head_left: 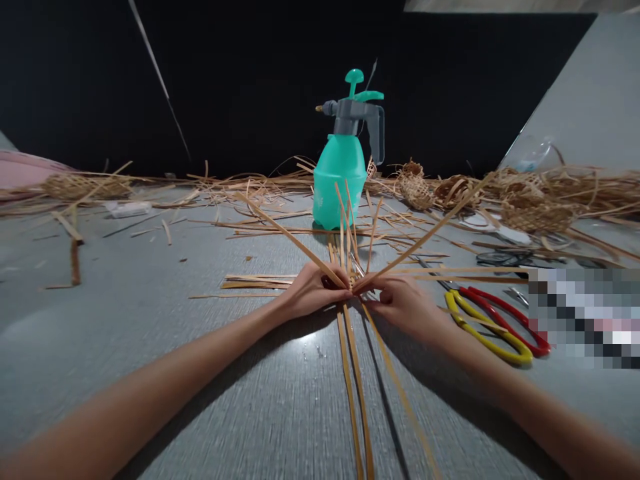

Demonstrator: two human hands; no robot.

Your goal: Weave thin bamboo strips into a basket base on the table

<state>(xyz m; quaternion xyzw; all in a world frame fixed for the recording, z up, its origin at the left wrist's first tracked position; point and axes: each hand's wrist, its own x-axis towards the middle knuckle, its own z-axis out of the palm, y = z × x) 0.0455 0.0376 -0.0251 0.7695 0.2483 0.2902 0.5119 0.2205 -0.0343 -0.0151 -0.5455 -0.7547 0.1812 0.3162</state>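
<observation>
Crossed bamboo strips [353, 353] fan out on the grey worktop [200, 373], their centre pinched tightly between the left hand [313, 291] and right hand [400, 307]. A green spray bottle [337, 180] stands beyond; scissors [480, 337] lie rightward.

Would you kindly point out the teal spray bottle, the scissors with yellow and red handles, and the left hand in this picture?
The teal spray bottle [340, 180]: head view, on its tank.
The scissors [474, 340]: head view, on the yellow handle.
The left hand [313, 291]: head view, on the back of the hand.
</observation>
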